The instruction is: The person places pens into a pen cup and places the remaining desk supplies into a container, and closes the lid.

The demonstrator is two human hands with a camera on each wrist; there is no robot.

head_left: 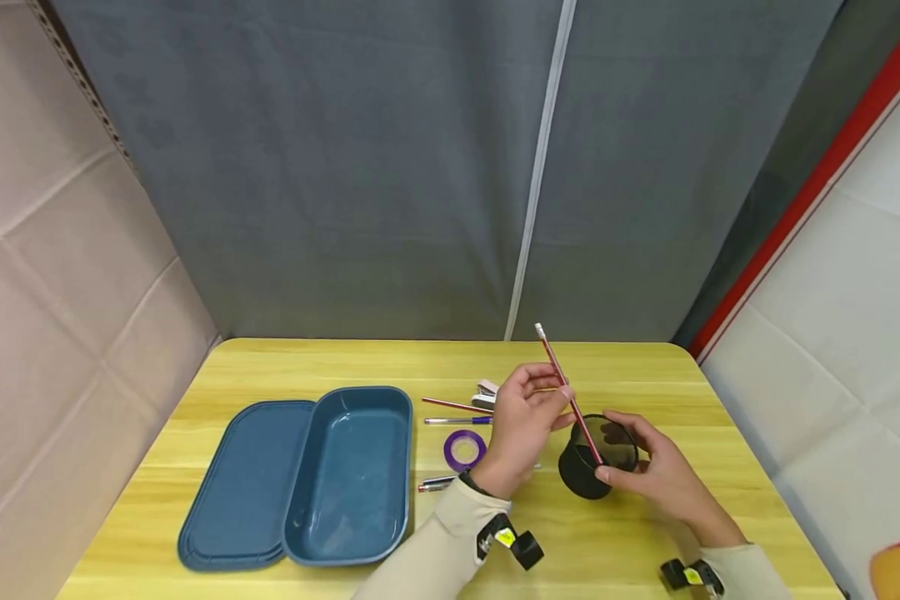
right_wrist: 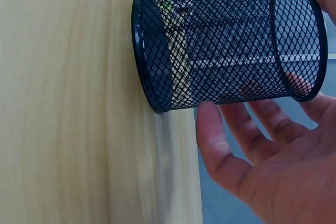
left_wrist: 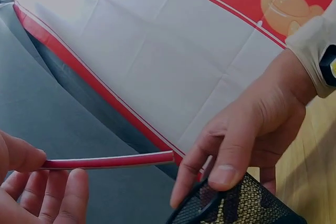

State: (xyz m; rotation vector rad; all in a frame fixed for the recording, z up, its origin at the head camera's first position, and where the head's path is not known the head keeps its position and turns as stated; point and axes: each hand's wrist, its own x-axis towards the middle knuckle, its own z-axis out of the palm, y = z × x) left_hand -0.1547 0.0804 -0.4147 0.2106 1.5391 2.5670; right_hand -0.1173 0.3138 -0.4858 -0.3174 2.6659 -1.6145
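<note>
My left hand (head_left: 520, 427) pinches a red pencil (head_left: 556, 365) between thumb and fingers. Its pale end points up and its lower end overlaps the mouth of a black mesh pen cup (head_left: 581, 477). In the left wrist view, the pencil (left_wrist: 115, 160) extends from the fingertips toward the cup's rim. My right hand (head_left: 669, 471) grips the pen cup by its rim, thumb at the near side and fingers around the far side. The right wrist view shows the cup's mesh wall (right_wrist: 226, 45), with one finger against its side.
Left of my hands lie a purple tape roll (head_left: 464, 450), a blue-capped pen (head_left: 457, 421), another red pencil (head_left: 453, 405), a stapler (head_left: 484, 395) and more pens (head_left: 437, 483). Further left, a blue plastic box (head_left: 348, 479) stands beside its flat lid (head_left: 243, 487). A grey curtain (head_left: 330, 183) hangs behind the table.
</note>
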